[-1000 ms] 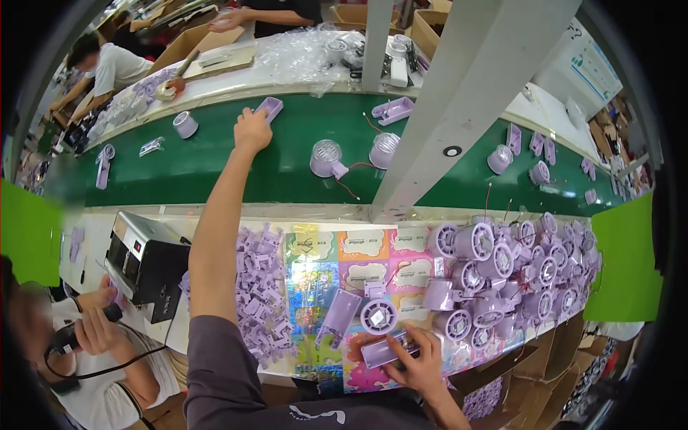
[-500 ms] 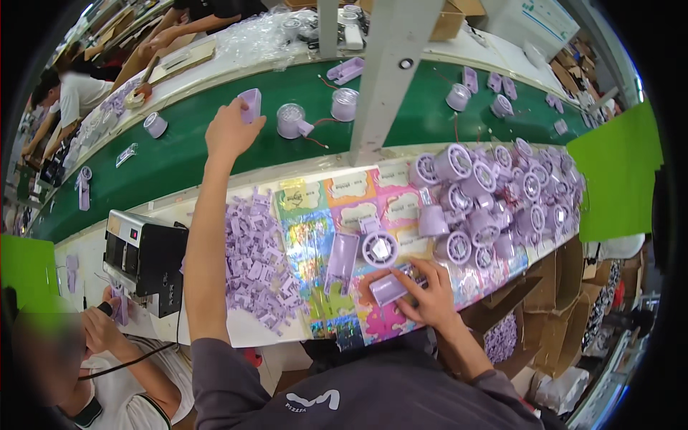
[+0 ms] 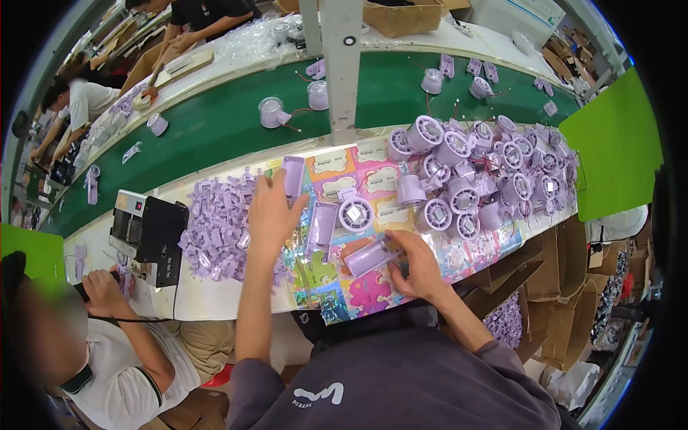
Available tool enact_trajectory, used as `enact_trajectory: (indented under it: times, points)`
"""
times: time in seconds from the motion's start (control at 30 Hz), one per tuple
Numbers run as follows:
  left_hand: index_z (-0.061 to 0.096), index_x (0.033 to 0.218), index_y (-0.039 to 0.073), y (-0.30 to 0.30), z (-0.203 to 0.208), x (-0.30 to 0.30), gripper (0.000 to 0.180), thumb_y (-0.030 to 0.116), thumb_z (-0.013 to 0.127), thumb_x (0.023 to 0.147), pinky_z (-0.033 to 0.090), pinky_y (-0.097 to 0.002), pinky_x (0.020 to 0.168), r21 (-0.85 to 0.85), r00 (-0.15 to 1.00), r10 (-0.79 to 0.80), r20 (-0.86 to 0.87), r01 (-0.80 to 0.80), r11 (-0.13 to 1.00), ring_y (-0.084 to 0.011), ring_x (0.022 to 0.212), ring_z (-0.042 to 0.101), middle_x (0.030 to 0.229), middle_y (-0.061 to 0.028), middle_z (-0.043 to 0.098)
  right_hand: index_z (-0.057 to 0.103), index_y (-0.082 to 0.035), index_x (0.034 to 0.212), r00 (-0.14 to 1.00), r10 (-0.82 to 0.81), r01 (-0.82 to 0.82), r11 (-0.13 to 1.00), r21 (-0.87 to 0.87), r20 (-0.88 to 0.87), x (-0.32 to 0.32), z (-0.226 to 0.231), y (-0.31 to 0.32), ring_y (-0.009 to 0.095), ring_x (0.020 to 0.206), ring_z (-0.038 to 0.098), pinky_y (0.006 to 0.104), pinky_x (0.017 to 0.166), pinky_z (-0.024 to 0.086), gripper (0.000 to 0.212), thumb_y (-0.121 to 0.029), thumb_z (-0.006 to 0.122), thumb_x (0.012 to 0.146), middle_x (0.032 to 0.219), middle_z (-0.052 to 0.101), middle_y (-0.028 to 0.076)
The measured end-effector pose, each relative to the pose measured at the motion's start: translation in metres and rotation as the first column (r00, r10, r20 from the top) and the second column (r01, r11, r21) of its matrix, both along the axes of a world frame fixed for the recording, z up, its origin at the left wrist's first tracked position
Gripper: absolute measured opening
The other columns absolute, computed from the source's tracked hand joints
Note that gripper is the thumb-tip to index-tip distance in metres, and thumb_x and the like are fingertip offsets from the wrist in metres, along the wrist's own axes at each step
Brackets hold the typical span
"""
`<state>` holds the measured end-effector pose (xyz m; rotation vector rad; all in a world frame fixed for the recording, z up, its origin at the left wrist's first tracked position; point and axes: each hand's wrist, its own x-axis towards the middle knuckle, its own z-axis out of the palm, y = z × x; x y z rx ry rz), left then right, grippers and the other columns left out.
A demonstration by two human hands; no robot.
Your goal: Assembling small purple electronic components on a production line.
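My left hand (image 3: pixel 271 212) hovers over the bench with a flat lilac plastic piece (image 3: pixel 292 178) pinched at its fingertips, just right of a heap of small lilac clips (image 3: pixel 218 228). My right hand (image 3: pixel 418 262) grips a lilac rectangular handle part (image 3: pixel 370 256) near the bench's front edge. Between the hands lie another lilac handle shell (image 3: pixel 322 223) and a round lilac fan head (image 3: pixel 355 214) on a colourful patterned mat (image 3: pixel 337 287).
A big pile of lilac fan heads (image 3: pixel 473 168) fills the right of the bench. Behind runs a green conveyor belt (image 3: pixel 215 132) with single fan parts. A black and white box device (image 3: pixel 147 229) stands at left. A seated person (image 3: pixel 107 344) works lower left; others stand across the belt.
My left hand has drawn back from the green belt to the bench, carrying the flat lilac piece. My right hand stays on the handle part near the front edge.
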<state>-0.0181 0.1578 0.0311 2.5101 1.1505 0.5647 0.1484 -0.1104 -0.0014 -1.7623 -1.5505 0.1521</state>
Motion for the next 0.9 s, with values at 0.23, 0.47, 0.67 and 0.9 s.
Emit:
enact_trajectory:
  times: [0.23, 0.47, 0.67, 0.9]
  points:
    - [0.062, 0.118, 0.003, -0.134, 0.014, 0.001, 0.041, 0.014, 0.076, 0.081, 0.048, -0.0460, 0.085, 0.166, 0.932, -0.149, 0.332, 0.097, 0.981, -0.0368, 0.103, 0.059, 0.119, -0.0188, 0.059, 0.061, -0.002, 0.119, 0.997, -0.014, 0.029, 0.976, 0.217, -0.071, 0.017, 0.030, 0.025, 0.038, 0.112, 0.059, 0.0429, 0.094, 0.049, 0.043, 0.008, 0.058, 0.078, 0.121, 0.057, 0.020]
    - [0.050, 0.130, -0.003, -0.203, -0.019, 0.033, 0.061, 0.022, 0.074, 0.080, 0.042, -0.0490, 0.096, 0.105, 0.994, -0.018, 0.103, 0.007, 0.994, -0.0402, 0.112, 0.055, 0.120, -0.0235, 0.058, 0.056, -0.002, 0.123, 0.975, 0.027, 0.030, 0.967, -0.251, 0.221, 0.009, 0.051, 0.104, 0.040, 0.095, 0.066, 0.0477, 0.079, 0.054, 0.059, -0.042, 0.075, 0.083, 0.108, 0.060, 0.020]
    - [0.045, 0.134, -0.004, -0.184, -0.007, 0.017, 0.067, 0.011, 0.072, 0.074, 0.047, -0.0470, 0.092, -0.082, 0.986, -0.112, 0.127, 0.123, 0.989, -0.0416, 0.108, 0.058, 0.114, -0.0247, 0.059, 0.049, -0.001, 0.128, 0.995, -0.048, 0.026, 0.970, -0.243, -0.083, 0.018, 0.057, 0.104, 0.043, 0.095, 0.067, 0.0489, 0.080, 0.054, 0.062, -0.024, 0.072, 0.075, 0.109, 0.064, 0.021]
    - [0.056, 0.136, 0.012, -0.144, 0.042, -0.021, 0.071, 0.009, 0.076, 0.068, 0.051, -0.0417, 0.088, -0.477, 0.937, -0.245, 0.249, 0.339, 0.811, -0.0355, 0.103, 0.061, 0.112, -0.0149, 0.054, 0.065, -0.010, 0.118, 0.898, 0.361, -0.377, 0.926, -0.016, -0.252, 0.051, 0.121, 0.025, 0.036, 0.121, 0.052, 0.0416, 0.102, 0.044, 0.055, 0.005, 0.066, 0.065, 0.127, 0.048, 0.016]
